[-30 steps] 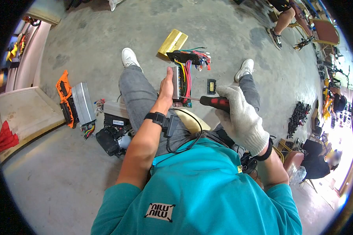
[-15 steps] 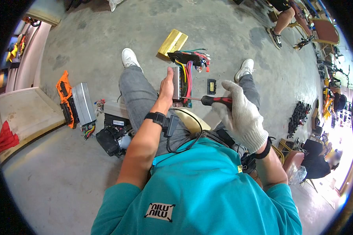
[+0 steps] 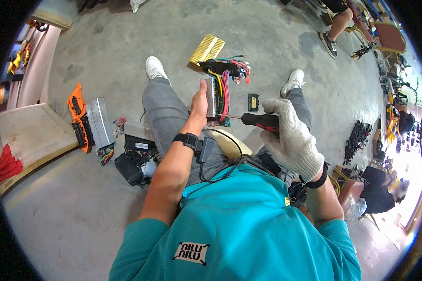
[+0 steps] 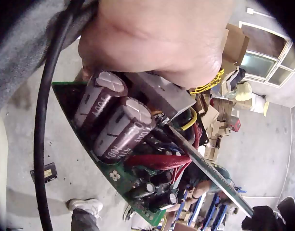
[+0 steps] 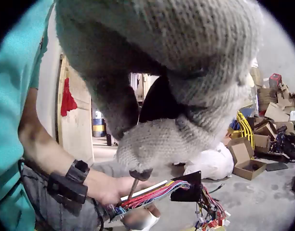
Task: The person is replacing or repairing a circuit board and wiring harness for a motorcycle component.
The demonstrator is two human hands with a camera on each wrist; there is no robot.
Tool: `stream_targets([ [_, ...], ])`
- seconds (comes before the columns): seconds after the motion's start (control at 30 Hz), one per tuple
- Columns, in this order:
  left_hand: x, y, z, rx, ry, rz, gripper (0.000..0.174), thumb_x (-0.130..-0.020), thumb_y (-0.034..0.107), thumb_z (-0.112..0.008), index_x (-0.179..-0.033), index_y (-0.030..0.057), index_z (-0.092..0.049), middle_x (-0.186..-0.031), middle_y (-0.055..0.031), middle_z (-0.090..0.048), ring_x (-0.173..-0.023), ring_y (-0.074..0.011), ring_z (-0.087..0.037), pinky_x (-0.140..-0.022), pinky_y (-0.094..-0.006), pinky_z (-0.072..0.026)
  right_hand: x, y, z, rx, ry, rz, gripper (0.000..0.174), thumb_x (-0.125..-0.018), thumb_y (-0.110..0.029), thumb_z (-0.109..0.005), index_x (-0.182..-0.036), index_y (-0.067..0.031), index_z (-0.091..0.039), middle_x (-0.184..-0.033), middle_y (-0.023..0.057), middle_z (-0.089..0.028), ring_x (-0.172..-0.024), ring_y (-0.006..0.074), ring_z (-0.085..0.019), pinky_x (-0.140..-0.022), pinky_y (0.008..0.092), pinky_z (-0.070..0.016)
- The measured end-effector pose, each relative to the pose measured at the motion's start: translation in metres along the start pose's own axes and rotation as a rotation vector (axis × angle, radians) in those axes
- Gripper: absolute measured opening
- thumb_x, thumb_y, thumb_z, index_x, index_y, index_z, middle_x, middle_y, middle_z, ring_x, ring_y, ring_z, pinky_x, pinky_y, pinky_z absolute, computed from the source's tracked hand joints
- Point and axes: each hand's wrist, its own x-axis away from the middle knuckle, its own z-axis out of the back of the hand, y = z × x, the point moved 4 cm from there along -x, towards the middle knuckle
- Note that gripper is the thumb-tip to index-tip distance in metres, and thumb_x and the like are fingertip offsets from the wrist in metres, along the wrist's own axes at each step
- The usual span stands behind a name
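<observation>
My bare left hand (image 3: 199, 102) grips a circuit board (image 4: 105, 167) by the grey metal bar (image 4: 163, 94) along its side. Two large capacitors (image 4: 124, 129) stand on the board below the palm. Red, pink and yellow wires (image 3: 226, 96) run from it to a black end plate (image 3: 224, 69). In a knitted white glove, my right hand (image 3: 291, 140) holds the black and red handle of a screwdriver (image 3: 260, 121). Its steel shaft (image 4: 212, 172) slants in toward the board, with the tip beside the metal bar, close to the yellow wire.
On the floor ahead lie a gold metal case (image 3: 206, 50) and a small black module (image 3: 253, 103). At left are a silver finned box (image 3: 99, 122), an orange and black part (image 3: 79, 117) and a pale board (image 3: 33, 140). A cable (image 3: 241, 154) loops across my lap.
The gloved fingers opened around the screwdriver handle half a second ago, and now they have closed in on it again. The handle has turned. The left hand stays in place.
</observation>
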Motion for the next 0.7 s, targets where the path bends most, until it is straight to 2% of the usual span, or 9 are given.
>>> stream_targets([
  [0.13, -0.001, 0.0, 0.001, -0.001, 0.016, -0.001, 0.068, -0.103, 0.062, -0.036, -0.118, 0.0023, -0.065, -0.096, -0.0068, -0.072, -0.077, -0.0138, -0.07, -0.069, -0.0288, -0.0588, 0.0, -0.002, -0.003, -0.016, -0.002, -0.008, 0.048, -0.085, -0.012, -0.074, -0.127, -0.0053, -0.05, -0.11, 0.0175, -0.062, -0.092, 0.0362, -0.07, -0.075, 0.0402, -0.0567],
  [0.2, -0.002, 0.001, 0.0, -0.004, -0.021, -0.002, 0.063, -0.103, 0.062, -0.038, -0.117, 0.0073, -0.065, -0.093, -0.0048, -0.071, -0.077, -0.0147, -0.069, -0.069, -0.0314, -0.0587, 0.0, 0.007, -0.009, -0.048, -0.029, -0.213, 0.051, -0.084, -0.008, -0.073, -0.129, -0.0053, -0.048, -0.112, 0.0177, -0.06, -0.095, 0.0375, -0.069, -0.075, 0.0414, -0.0566],
  [0.23, -0.003, 0.0, 0.0, -0.005, -0.022, -0.002, 0.063, -0.103, 0.062, -0.038, -0.117, 0.0073, -0.065, -0.093, -0.0048, -0.071, -0.077, -0.0147, -0.069, -0.069, -0.0314, -0.0587, -0.001, 0.004, -0.008, -0.048, -0.028, -0.213, 0.051, -0.084, -0.008, -0.073, -0.129, -0.0053, -0.048, -0.112, 0.0177, -0.06, -0.095, 0.0375, -0.069, -0.075, 0.0414, -0.0566],
  [0.3, -0.002, -0.001, 0.0, -0.005, -0.029, 0.005, 0.062, -0.103, 0.062, -0.038, -0.116, 0.0072, -0.065, -0.092, -0.005, -0.07, -0.077, -0.0146, -0.069, -0.069, -0.0312, -0.0587, -0.003, -0.009, 0.0, -0.001, 0.057, -0.076, 0.049, -0.086, -0.007, -0.071, -0.129, -0.0062, -0.049, -0.112, 0.0178, -0.061, -0.094, 0.037, -0.069, -0.075, 0.0411, -0.0565],
  [0.43, 0.0, 0.0, 0.0, 0.024, -0.028, 0.016, 0.063, -0.103, 0.062, -0.038, -0.115, 0.0069, -0.065, -0.091, -0.0046, -0.07, -0.075, -0.0143, -0.069, -0.068, -0.0312, -0.0585, -0.001, -0.002, -0.003, 0.02, 0.034, 0.033, 0.049, -0.086, -0.01, -0.073, -0.129, -0.0063, -0.05, -0.11, 0.0173, -0.062, -0.091, 0.0347, -0.07, -0.073, 0.0393, -0.0562],
  [0.53, 0.0, 0.002, -0.001, 0.009, -0.027, -0.005, 0.063, -0.103, 0.063, -0.038, -0.114, 0.0069, -0.065, -0.089, -0.0042, -0.07, -0.074, -0.0138, -0.069, -0.067, -0.0308, -0.0583, -0.004, -0.006, -0.004, 0.01, 0.012, -0.035, 0.053, -0.084, -0.012, -0.075, -0.13, -0.0059, -0.049, -0.111, 0.0178, -0.061, -0.094, 0.0353, -0.069, -0.074, 0.0407, -0.0562],
  [0.6, 0.001, 0.004, -0.003, 0.0, -0.046, -0.005, 0.063, -0.103, 0.063, -0.038, -0.113, 0.0071, -0.065, -0.089, -0.0039, -0.07, -0.074, -0.0133, -0.069, -0.067, -0.03, -0.058, -0.006, -0.004, -0.003, -0.064, -0.068, -0.289, 0.055, -0.083, -0.011, -0.076, -0.13, -0.0055, -0.049, -0.112, 0.0182, -0.06, -0.096, 0.0353, -0.069, -0.076, 0.0409, -0.0563],
  [0.63, 0.002, 0.004, -0.004, 0.0, -0.046, -0.005, 0.063, -0.103, 0.063, -0.038, -0.113, 0.0071, -0.065, -0.089, -0.0039, -0.07, -0.074, -0.0133, -0.069, -0.067, -0.03, -0.058, -0.006, -0.003, -0.003, -0.064, -0.068, -0.288, 0.055, -0.083, -0.011, -0.076, -0.13, -0.0055, -0.049, -0.112, 0.0182, -0.06, -0.096, 0.0353, -0.069, -0.076, 0.0409, -0.0563],
  [0.7, 0.003, 0.003, -0.004, 0.008, -0.017, 0.003, 0.062, -0.103, 0.062, -0.039, -0.114, 0.0071, -0.065, -0.089, -0.0041, -0.07, -0.075, -0.0131, -0.069, -0.067, -0.0294, -0.058, -0.005, -0.009, 0.002, 0.023, 0.054, -0.025, 0.051, -0.086, -0.013, -0.075, -0.13, -0.0056, -0.05, -0.106, 0.0173, -0.064, -0.091, 0.0346, -0.07, -0.074, 0.0404, -0.0566],
])
